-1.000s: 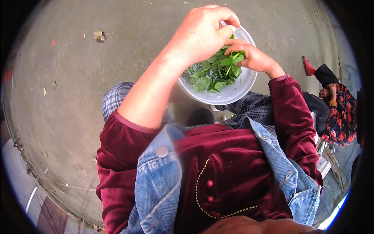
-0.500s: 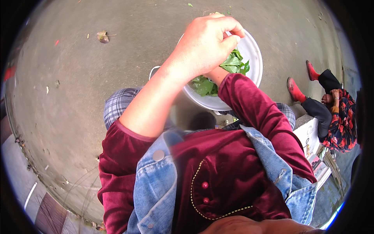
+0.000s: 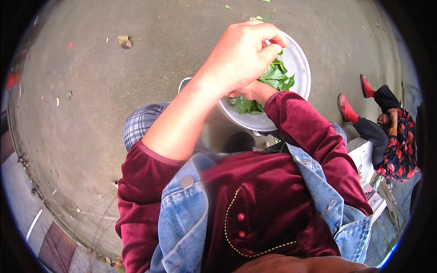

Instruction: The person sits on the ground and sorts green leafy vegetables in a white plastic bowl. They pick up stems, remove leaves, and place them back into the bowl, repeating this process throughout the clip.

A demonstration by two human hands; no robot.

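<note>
My left hand (image 3: pixel 248 50) is held over a pale round basin (image 3: pixel 300 59), its thumb and index finger pinched together. Whatever sits in that pinch is too small or hidden to name; a thin green stem shows just below the thumb. Broad green leaves (image 3: pixel 273 75) lie in the basin under both hands. Crossing beneath the left wrist, my right hand (image 3: pixel 251 90) is close to the leaves at the basin's near side. The left wrist covers most of its fingers, so its grip is hidden.
The basin stands on a grey concrete floor (image 3: pixel 150 73) in front of my knees. A dry leaf (image 3: pixel 124 41) and green scraps (image 3: pixel 257 18) lie on the floor. To the right sits another person (image 3: pixel 396 145) in red shoes, beside a white block (image 3: pixel 363 159).
My right hand has shifted slightly left and is tucked further under the left wrist. The left hand keeps its pinch over the basin. The whole view has shifted slightly.
</note>
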